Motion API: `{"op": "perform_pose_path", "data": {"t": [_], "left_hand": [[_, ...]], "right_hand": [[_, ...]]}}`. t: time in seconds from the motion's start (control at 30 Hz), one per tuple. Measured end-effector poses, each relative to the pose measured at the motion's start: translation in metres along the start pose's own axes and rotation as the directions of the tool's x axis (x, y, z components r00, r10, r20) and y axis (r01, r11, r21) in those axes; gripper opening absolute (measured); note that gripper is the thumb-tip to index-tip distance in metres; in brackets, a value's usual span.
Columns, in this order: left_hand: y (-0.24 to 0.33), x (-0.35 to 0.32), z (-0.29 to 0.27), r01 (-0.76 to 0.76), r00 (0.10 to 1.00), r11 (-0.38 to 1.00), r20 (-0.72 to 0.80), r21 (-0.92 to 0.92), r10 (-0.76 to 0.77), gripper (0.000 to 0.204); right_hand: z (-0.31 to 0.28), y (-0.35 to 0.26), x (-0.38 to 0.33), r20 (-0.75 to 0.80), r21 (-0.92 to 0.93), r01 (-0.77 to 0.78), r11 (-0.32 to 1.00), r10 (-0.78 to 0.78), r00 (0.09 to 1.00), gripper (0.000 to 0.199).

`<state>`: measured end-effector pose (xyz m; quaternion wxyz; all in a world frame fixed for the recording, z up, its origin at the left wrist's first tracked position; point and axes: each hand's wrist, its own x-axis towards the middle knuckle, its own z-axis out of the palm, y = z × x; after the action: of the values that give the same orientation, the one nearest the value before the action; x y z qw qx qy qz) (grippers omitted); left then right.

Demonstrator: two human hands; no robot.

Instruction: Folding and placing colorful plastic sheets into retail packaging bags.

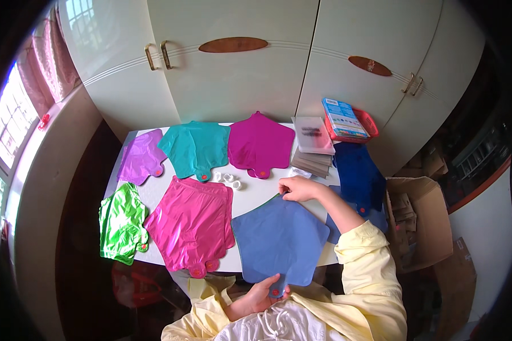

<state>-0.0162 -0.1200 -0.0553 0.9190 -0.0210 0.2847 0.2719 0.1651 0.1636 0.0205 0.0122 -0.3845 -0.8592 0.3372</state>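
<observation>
A flat, grey-blue, five-cornered foil balloon [284, 238] lies partly over the table's near edge. Its small tab with a red dot is pinched in my left hand [259, 294], close to my body. At the balloon's far corner, the fingertips of my right hand [299, 188] are closed on its edge. Left of it lie several layered pink foil balloons [190, 224]. Beyond are a magenta one [260, 142], a teal one [196, 149] and a purple one [141, 156]. A shiny green one [121, 224] sits at the left edge.
Several small white plastic pieces [228, 179] lie mid-table. Behind my right hand are grey cards [312, 162], a clear-wrapped pack [313, 135] and a red basket [371, 122] with a blue packet [345, 117]. Dark blue balloons [359, 179] lie right, beside an open cardboard box [432, 221]. Cabinets [239, 85] stand behind.
</observation>
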Motion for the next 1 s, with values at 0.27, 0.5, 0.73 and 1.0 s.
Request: {"op": "perform_pose_path", "data": {"t": [0.27,0.5,0.73,1.0], "left_hand": [[0.002,-0.007,0.016,-0.014,0.992,0.999,-0.123,-0.034,0.01,0.035],[0.005,-0.009,0.017,-0.007,0.998,0.998,-0.062,0.057,0.011,0.038],[0.002,-0.003,0.008,-0.01,1.0,1.0,-0.008,-0.011,0.01,0.034],[0.003,-0.003,0.015,-0.009,0.993,1.0,-0.114,0.028,0.012,0.029]], "right_hand": [[0.01,-0.003,0.007,-0.062,-0.186,0.013,0.982,-0.025,0.998,0.02],[0.005,-0.008,0.004,0.003,-0.097,0.024,0.995,-0.024,1.0,0.018],[0.006,-0.005,0.001,-0.079,0.085,-0.07,0.994,0.077,0.994,0.022],[0.009,-0.005,0.007,-0.139,0.232,-0.383,0.894,0.421,0.896,0.021]]}}
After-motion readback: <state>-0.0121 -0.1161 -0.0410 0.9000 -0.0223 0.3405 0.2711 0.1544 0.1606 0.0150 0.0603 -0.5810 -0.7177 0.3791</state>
